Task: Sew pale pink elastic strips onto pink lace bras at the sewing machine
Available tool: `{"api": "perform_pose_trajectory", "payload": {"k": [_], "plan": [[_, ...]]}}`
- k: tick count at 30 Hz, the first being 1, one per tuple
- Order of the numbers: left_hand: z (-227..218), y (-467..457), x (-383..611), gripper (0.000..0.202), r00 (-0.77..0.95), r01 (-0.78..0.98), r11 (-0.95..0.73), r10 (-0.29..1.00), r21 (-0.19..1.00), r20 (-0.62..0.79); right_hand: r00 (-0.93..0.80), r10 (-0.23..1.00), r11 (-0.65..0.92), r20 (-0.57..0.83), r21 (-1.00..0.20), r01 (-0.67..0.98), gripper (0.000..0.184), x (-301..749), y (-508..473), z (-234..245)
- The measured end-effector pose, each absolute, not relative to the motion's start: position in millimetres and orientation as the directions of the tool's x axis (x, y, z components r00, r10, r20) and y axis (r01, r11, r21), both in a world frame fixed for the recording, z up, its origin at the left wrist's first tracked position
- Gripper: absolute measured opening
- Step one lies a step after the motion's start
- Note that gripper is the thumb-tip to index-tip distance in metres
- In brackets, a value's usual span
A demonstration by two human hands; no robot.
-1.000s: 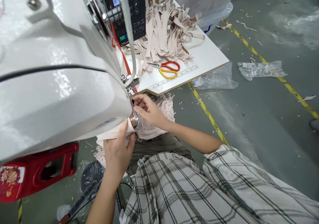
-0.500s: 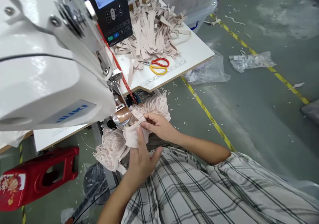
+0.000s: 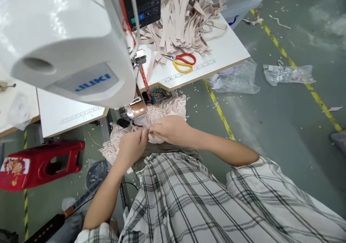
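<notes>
A pale pink lace bra (image 3: 176, 106) hangs around the arm of the white sewing machine (image 3: 81, 52), one lace part on each side. My left hand (image 3: 133, 144) is closed on the bra's middle edge, just below the machine's copper-coloured cylinder end (image 3: 138, 109). Beside it, my right hand (image 3: 171, 128) pinches the same edge, and the fingertips of both hands nearly meet. The fabric between the fingers is mostly hidden by the hands.
Cut beige fabric strips (image 3: 181, 19) are heaped on the white table (image 3: 229, 48), near red-and-yellow scissors (image 3: 183, 62). A control panel (image 3: 144, 5) stands behind the machine. On the left floor is a red stool (image 3: 40, 165); plastic bags (image 3: 235, 79) lie at the right.
My left hand has gone from spread fingers to a closed grip and moved up beside the right. The bra's middle is now largely covered by both hands. The camera view has shifted.
</notes>
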State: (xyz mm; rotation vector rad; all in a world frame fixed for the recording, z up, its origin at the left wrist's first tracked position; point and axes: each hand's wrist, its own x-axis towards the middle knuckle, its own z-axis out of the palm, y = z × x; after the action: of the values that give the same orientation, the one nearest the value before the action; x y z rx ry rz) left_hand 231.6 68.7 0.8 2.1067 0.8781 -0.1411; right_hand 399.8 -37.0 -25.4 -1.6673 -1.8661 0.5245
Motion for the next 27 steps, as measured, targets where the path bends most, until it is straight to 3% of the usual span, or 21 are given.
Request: {"api": "perform_pose_trajectory", "payload": {"k": [2, 4, 6, 10, 13, 16, 19, 23, 27], "plan": [[-19.1, 72.9, 228.9, 0.046, 0.719, 0.585, 0.094, 0.398, 0.805, -0.569, -0.041, 0.958, 0.172, 0.284, -0.454, 0.874, 0.028, 394.5, -34.2, -39.5], [-32.9, 72.5, 226.1, 0.04, 0.742, 0.409, 0.516, 0.292, 0.753, -0.603, -0.042, 0.92, 0.218, 0.39, -0.419, 0.882, 0.023, 391.5, -33.3, -50.3], [-38.0, 68.6, 223.9, 0.036, 0.753, 0.249, 0.641, 0.344, 0.726, -0.561, 0.038, 0.878, 0.222, 0.477, -0.476, 0.851, 0.018, 390.5, -34.5, -54.0], [-28.8, 60.9, 220.0, 0.035, 0.769, 0.222, 0.378, 0.498, 0.899, -0.4, 0.259, 0.829, 0.129, 0.496, -0.619, 0.775, 0.021, 387.3, -38.8, -48.8], [-19.7, 59.8, 218.1, 0.032, 0.754, 0.292, 0.177, 0.562, 0.94, -0.34, 0.236, 0.883, 0.095, 0.406, -0.646, 0.757, 0.023, 382.2, -39.2, -47.6], [-16.0, 60.4, 218.6, 0.031, 0.728, 0.348, 0.048, 0.615, 0.936, -0.303, 0.241, 0.866, 0.105, 0.438, -0.631, 0.769, 0.019, 377.5, -37.8, -50.0], [-16.1, 60.6, 220.3, 0.031, 0.71, 0.4, -0.027, 0.642, 0.916, -0.291, 0.256, 0.856, 0.125, 0.449, -0.661, 0.74, 0.014, 374.5, -36.7, -51.4], [-17.1, 60.3, 221.6, 0.03, 0.71, 0.406, -0.091, 0.658, 0.909, -0.251, 0.316, 0.907, 0.017, 0.277, -0.776, 0.631, 0.019, 373.7, -35.8, -49.9], [-16.5, 59.1, 222.5, 0.028, 0.704, 0.425, -0.09, 0.659, 0.901, -0.267, 0.316, 0.932, -0.044, 0.176, -0.813, 0.581, 0.019, 374.2, -37.0, -45.1]]}}
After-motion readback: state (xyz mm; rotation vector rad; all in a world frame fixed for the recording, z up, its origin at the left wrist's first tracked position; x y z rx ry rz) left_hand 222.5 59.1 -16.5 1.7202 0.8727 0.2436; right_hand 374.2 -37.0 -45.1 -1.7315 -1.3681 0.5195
